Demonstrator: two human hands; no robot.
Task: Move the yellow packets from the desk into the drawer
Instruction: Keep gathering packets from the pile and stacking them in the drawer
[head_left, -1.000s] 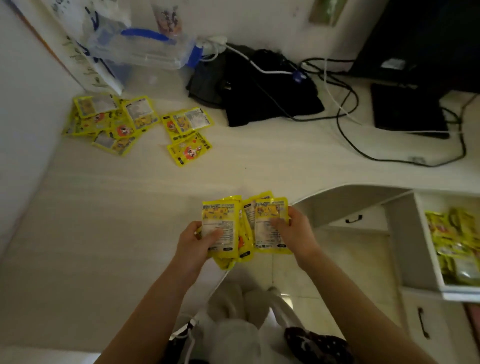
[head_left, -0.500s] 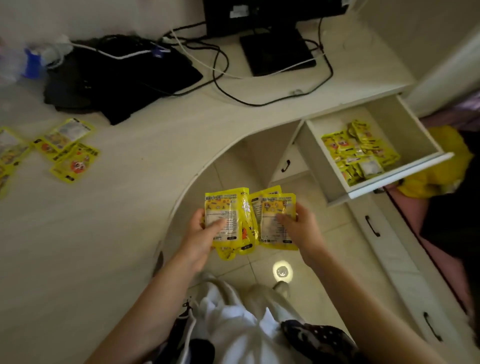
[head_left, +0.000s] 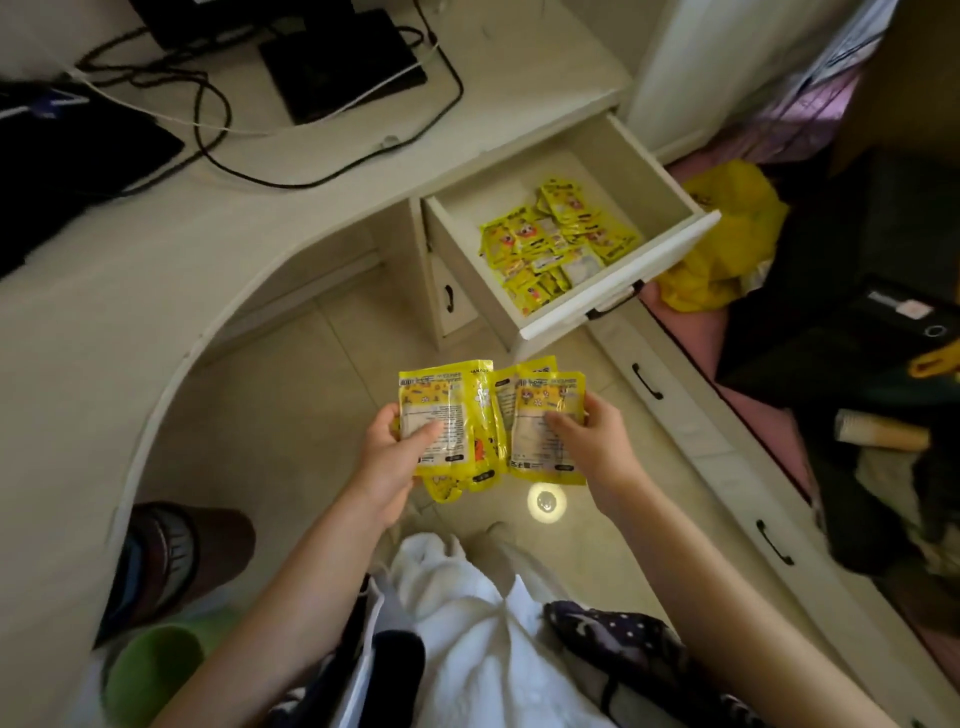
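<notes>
Dim warm indoor light, round glare spot (head_left: 546, 502) on floor tiles (head_left: 291, 415), wide-angle bending, blurred edges.

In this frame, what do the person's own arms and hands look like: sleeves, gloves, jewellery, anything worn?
Both forearms are bare up to the bottom edge of the picture, with no sleeve showing. The left hand and the right hand wear no gloves, and no rings, watch or wristband show. Below the arms, white clothing and a dark, white-dotted fabric cover the lap.
</notes>
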